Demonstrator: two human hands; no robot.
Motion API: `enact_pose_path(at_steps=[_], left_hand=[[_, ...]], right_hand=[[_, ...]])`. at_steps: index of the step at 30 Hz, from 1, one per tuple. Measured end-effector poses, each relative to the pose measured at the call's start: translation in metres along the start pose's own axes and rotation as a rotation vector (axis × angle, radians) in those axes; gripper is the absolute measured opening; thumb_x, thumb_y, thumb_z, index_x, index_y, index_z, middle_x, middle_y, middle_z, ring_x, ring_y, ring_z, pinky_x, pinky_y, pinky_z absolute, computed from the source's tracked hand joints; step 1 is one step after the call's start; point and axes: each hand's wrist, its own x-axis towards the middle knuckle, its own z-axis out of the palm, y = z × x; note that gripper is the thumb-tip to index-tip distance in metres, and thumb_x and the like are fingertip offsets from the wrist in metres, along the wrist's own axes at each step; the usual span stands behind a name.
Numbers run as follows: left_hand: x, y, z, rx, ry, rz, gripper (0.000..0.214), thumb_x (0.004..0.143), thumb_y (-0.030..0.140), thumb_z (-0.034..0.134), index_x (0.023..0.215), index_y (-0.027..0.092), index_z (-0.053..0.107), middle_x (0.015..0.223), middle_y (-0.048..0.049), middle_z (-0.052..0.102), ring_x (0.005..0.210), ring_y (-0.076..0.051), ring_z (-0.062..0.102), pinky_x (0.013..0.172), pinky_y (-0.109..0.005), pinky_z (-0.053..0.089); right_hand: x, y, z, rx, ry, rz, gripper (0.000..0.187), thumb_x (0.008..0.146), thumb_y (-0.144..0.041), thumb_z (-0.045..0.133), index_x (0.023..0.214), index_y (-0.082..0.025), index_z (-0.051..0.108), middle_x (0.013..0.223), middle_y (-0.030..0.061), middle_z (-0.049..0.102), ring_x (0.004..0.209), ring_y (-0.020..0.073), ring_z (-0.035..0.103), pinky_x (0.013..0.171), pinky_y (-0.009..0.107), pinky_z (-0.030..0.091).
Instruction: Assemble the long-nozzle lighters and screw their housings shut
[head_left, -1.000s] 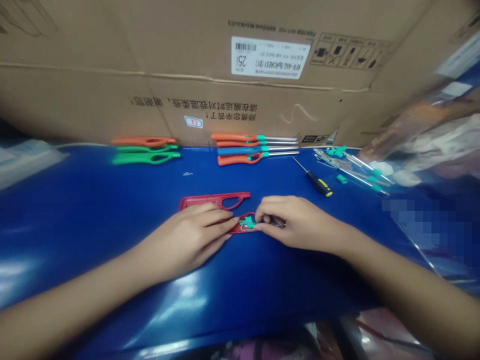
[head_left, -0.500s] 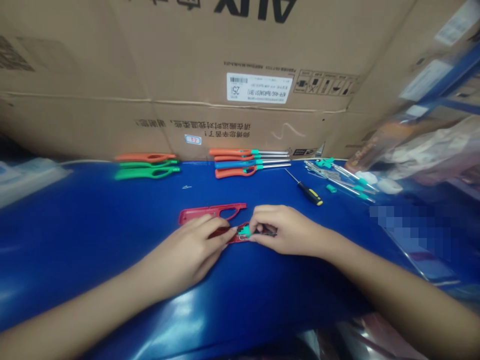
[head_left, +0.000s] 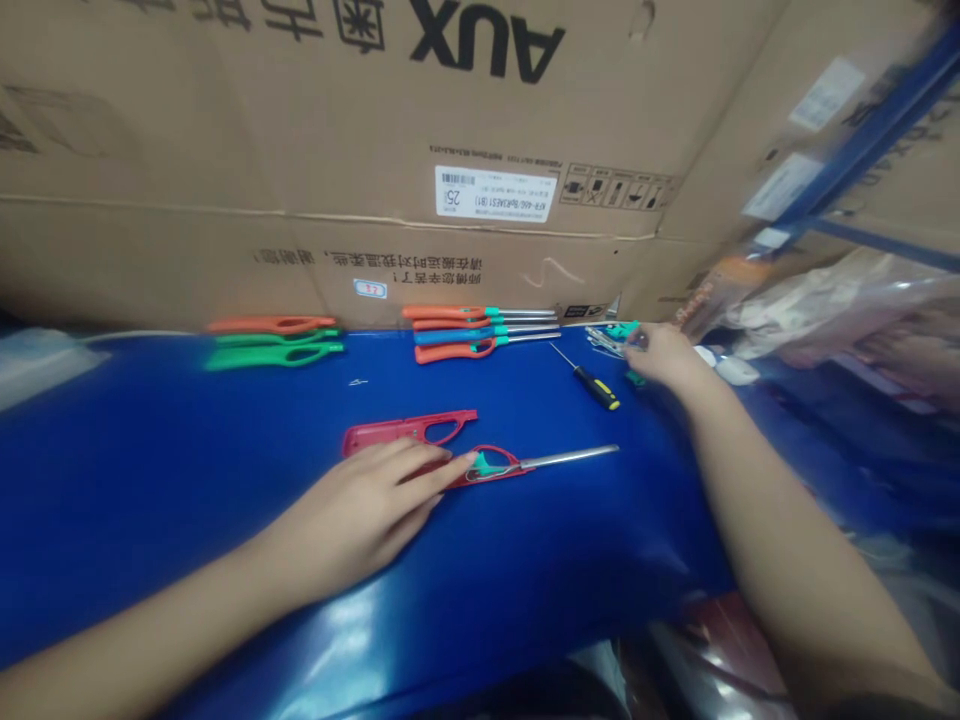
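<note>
Bright overhead light glares off the glossy blue table – edges bowed, right side blurred, centre fairly sharp

My glossy blue worktop catches pale glare near its front edge; big cardboard boxes wall off its far side, and a blue shelf frame rises beyond its right end

On the counter, the part-built lighter lies front centre, tube pointing right, with a loose handle shell just behind it. Along the back edge, against the cardboard box, left to right: stack of handle shells, row of finished lighters, pile of tube parts. The screwdriver lies between row and pile, slightly nearer the front.
</note>
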Motion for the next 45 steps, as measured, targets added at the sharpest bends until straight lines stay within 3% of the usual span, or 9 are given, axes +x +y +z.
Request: enact_pose_path(at_steps=[2, 5, 12, 25, 39, 45], left_hand=[[-0.001, 0.0, -0.001, 0.011, 0.001, 0.009, 0.049, 0.102, 0.021, 0.048, 0.151, 0.03, 0.049, 0.132, -0.0084, 0.067, 0.116, -0.028, 0.066, 0.094, -0.045, 0.06], [-0.001, 0.0, -0.002, 0.035, 0.011, 0.002, 0.048, 0.102, 0.022, 0.049, 0.15, 0.029, 0.05, 0.133, -0.0089, 0.067, 0.117, -0.028, 0.067, 0.095, -0.046, 0.06], [0.002, -0.001, -0.005, 0.052, 0.028, 0.013, 0.045, 0.102, 0.023, 0.049, 0.146, 0.027, 0.055, 0.132, -0.0084, 0.069, 0.119, -0.027, 0.067, 0.097, -0.044, 0.059], [0.006, -0.006, -0.01, 0.057, 0.029, 0.022, 0.035, 0.097, 0.027, 0.054, 0.129, 0.026, 0.068, 0.122, -0.0078, 0.073, 0.112, -0.027, 0.07, 0.097, -0.047, 0.059], [0.006, -0.006, -0.01, 0.05, 0.022, 0.031, 0.035, 0.098, 0.024, 0.053, 0.13, 0.026, 0.067, 0.123, -0.0077, 0.072, 0.115, -0.026, 0.068, 0.1, -0.044, 0.057], [0.007, -0.004, -0.009, -0.002, 0.024, 0.007, 0.034, 0.099, 0.023, 0.053, 0.129, 0.026, 0.068, 0.121, -0.0074, 0.073, 0.114, -0.024, 0.068, 0.098, -0.041, 0.058]], right_hand=[[0.008, 0.015, 0.007, -0.026, -0.108, 0.084, 0.018, 0.091, -0.021, 0.067, 0.106, -0.012, 0.071, 0.107, 0.014, 0.071, 0.105, 0.0286, 0.067, 0.093, 0.043, 0.055], [0.013, 0.024, 0.016, -0.033, -0.171, 0.15, 0.033, 0.098, -0.036, 0.064, 0.124, -0.017, 0.063, 0.125, 0.0096, 0.065, 0.107, 0.0222, 0.066, 0.091, 0.043, 0.058], [0.019, 0.03, 0.026, 0.002, -0.076, 0.18, 0.037, 0.098, -0.038, 0.063, 0.13, -0.018, 0.06, 0.131, 0.0104, 0.062, 0.111, 0.0232, 0.065, 0.093, 0.045, 0.057], [0.02, 0.033, 0.031, 0.107, -0.094, 0.202, 0.036, 0.099, -0.038, 0.062, 0.129, -0.018, 0.061, 0.13, 0.0102, 0.063, 0.11, 0.0228, 0.065, 0.093, 0.045, 0.057], [0.011, 0.022, 0.029, 0.218, 0.078, 0.421, 0.039, 0.098, -0.038, 0.063, 0.131, -0.017, 0.06, 0.131, 0.0105, 0.062, 0.111, 0.0235, 0.065, 0.093, 0.045, 0.057], [0.002, 0.014, 0.014, 0.401, 0.294, 0.304, 0.023, 0.096, -0.027, 0.06, 0.112, -0.013, 0.069, 0.116, 0.0152, 0.071, 0.109, 0.0272, 0.066, 0.097, 0.046, 0.053]])
